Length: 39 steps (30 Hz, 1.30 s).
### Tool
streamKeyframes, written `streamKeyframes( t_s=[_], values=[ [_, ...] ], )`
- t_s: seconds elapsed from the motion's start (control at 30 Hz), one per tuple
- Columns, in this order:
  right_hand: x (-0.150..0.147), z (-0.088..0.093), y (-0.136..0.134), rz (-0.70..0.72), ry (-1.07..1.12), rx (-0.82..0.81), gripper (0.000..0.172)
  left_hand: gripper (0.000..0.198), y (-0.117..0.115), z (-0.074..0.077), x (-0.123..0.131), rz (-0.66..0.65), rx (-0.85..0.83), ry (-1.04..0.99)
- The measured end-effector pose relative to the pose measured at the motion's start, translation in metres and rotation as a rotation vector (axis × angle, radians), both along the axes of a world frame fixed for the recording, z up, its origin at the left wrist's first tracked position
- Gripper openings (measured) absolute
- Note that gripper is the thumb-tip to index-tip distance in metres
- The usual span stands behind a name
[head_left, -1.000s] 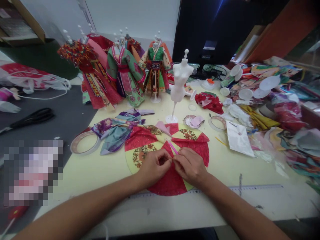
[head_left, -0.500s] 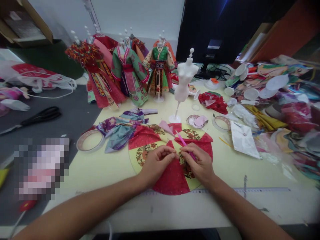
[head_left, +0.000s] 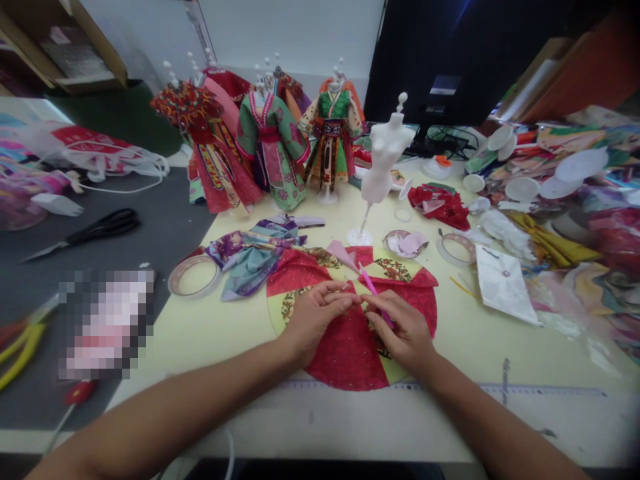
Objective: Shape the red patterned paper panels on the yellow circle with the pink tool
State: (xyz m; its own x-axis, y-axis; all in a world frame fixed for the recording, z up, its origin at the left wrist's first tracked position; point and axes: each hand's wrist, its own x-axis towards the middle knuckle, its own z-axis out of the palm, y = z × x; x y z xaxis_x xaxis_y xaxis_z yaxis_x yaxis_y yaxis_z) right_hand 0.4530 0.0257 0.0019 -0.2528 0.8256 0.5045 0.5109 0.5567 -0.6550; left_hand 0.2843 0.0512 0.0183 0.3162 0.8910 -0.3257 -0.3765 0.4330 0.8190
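A round piece of red and yellow patterned fabric (head_left: pixel 345 360) lies flat on the pale table under both hands. My right hand (head_left: pixel 400 323) is closed, with a slim pink pen-like tool (head_left: pixel 370 281) between its fingers, the pointed end up and away from me. My left hand (head_left: pixel 320 317) hovers at the middle of the fabric, thumb and fingers pinched close together. Its fingertips meet those of my right hand, and whatever sits between them is too small to make out. Just beyond the fabric stands a bare white mannequin (head_left: pixel 387 157).
Several small dressed mannequins (head_left: pixel 275 147) stand at the back left. Purple and teal cloth (head_left: pixel 255 260) and a tape roll (head_left: pixel 194 277) lie left of the fabric. A ruler (head_left: pixel 535 391) runs along the front. Black scissors (head_left: pixel 103 228) rest on the grey mat; fabric scraps (head_left: pixel 560 147) crowd the right.
The view has shifted slightly left, so the scene sits further right. My left hand's fingers have straightened a little; both hands remain together over the fabric, the pink tool still in my right hand.
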Motion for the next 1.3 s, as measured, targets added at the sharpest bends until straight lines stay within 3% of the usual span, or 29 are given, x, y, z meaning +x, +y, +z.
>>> streamKeyframes(
  t_s=[0.57, 1.1, 1.3],
  values=[
    [-0.0006, -0.0027, -0.0047, 0.047, -0.250, 0.252, 0.048, 0.037, -0.0020, -0.0003, -0.0008, 0.002, 0.016, -0.019],
    [-0.0003, -0.0065, -0.0043, 0.000, -0.309, 0.244, 0.045, 0.042, -0.0007, 0.0017, -0.0013, -0.002, 0.032, 0.025],
    [0.0011, -0.0042, -0.0040, -0.008, -0.219, 0.171, 0.046, 0.044, -0.0006, -0.0001, -0.0027, 0.004, 0.044, 0.037]
  ],
)
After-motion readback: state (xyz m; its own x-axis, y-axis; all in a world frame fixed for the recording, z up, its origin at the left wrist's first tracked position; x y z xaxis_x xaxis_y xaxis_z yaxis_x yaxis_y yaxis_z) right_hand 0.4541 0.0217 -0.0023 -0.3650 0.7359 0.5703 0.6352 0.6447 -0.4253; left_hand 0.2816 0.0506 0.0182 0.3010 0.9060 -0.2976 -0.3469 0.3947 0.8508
